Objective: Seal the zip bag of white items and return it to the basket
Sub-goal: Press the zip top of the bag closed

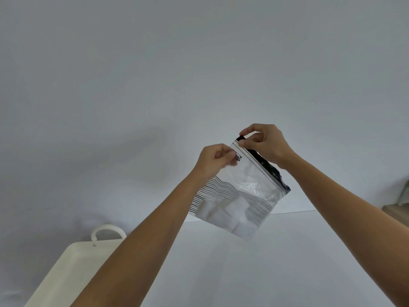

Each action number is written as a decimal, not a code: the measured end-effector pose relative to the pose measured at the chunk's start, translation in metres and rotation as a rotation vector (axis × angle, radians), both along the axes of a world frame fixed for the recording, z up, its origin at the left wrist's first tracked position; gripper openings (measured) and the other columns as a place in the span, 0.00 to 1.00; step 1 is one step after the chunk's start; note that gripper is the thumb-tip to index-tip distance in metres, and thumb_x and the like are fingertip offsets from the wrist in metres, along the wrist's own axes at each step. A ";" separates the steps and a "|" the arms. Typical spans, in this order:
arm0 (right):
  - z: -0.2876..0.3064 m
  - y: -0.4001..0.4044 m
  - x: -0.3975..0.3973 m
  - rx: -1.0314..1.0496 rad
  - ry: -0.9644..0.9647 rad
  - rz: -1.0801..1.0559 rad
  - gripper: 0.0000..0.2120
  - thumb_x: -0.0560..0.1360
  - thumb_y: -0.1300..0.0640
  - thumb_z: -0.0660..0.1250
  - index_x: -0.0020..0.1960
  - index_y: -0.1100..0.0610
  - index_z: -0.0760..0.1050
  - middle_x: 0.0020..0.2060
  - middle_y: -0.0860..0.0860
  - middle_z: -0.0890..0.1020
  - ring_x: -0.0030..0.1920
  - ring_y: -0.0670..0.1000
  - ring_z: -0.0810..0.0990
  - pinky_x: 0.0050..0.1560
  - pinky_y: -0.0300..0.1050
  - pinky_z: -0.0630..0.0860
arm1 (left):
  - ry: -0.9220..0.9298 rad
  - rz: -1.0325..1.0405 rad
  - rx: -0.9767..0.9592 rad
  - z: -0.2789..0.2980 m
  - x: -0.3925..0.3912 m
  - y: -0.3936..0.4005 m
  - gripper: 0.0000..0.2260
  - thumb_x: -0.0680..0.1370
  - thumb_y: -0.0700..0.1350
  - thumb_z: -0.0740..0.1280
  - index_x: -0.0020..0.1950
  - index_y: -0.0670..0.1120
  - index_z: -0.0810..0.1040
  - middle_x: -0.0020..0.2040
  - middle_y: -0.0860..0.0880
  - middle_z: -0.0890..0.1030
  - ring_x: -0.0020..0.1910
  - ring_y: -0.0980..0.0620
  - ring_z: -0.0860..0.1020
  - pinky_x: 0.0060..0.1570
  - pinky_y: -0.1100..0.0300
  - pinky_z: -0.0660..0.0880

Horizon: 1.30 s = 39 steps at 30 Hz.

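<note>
I hold a clear zip bag (241,191) with black stripes in the air above the table, tilted with its zip edge up and to the right. White blocks (228,212) lie in its lower part. My left hand (215,161) pinches the bag's upper left edge near a small dark label. My right hand (264,144) pinches the top corner of the zip strip between thumb and fingers. The cream basket (73,267) with a loop handle stands at the lower left, partly hidden behind my left forearm.
A white table (254,269) spreads below the bag, its far edge meeting a plain pale wall. At the far right edge a wooden surface (396,211) and something green show.
</note>
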State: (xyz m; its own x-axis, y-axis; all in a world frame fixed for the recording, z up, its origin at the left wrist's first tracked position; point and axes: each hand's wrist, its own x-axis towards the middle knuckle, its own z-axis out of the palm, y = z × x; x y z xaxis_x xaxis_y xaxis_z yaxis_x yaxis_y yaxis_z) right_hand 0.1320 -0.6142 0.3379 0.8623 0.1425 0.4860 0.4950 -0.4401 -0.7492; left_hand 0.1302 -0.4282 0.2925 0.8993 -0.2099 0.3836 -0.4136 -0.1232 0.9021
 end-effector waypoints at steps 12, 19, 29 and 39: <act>-0.056 -0.069 0.004 0.298 0.370 0.023 0.46 0.61 0.23 0.61 0.68 0.52 0.68 0.66 0.48 0.73 0.64 0.56 0.74 0.68 0.56 0.67 | 0.206 -0.148 -0.570 0.010 0.015 0.032 0.06 0.80 0.40 0.63 0.45 0.46 0.77 0.48 0.48 0.86 0.48 0.50 0.85 0.58 0.49 0.77; -0.076 -0.052 0.001 0.390 0.436 0.235 0.19 0.68 0.58 0.74 0.57 0.64 0.79 0.49 0.59 0.84 0.48 0.56 0.84 0.50 0.43 0.81 | 0.265 -0.125 -0.746 0.002 0.021 0.039 0.08 0.81 0.41 0.62 0.44 0.47 0.76 0.46 0.50 0.87 0.48 0.53 0.85 0.54 0.52 0.79; -0.072 -0.018 0.008 0.063 0.213 0.132 0.03 0.72 0.65 0.72 0.43 0.59 0.83 0.35 0.55 0.84 0.36 0.50 0.83 0.42 0.41 0.80 | -0.142 0.501 -0.059 0.007 0.021 0.041 0.22 0.76 0.56 0.68 0.67 0.50 0.72 0.65 0.55 0.75 0.63 0.59 0.71 0.62 0.63 0.66; -0.064 0.010 0.003 -0.111 0.184 0.210 0.05 0.70 0.64 0.74 0.39 0.56 0.84 0.32 0.50 0.85 0.35 0.46 0.83 0.44 0.39 0.81 | 0.079 0.014 0.452 0.033 0.017 0.024 0.13 0.78 0.49 0.68 0.52 0.39 0.84 0.54 0.40 0.84 0.51 0.52 0.80 0.59 0.54 0.75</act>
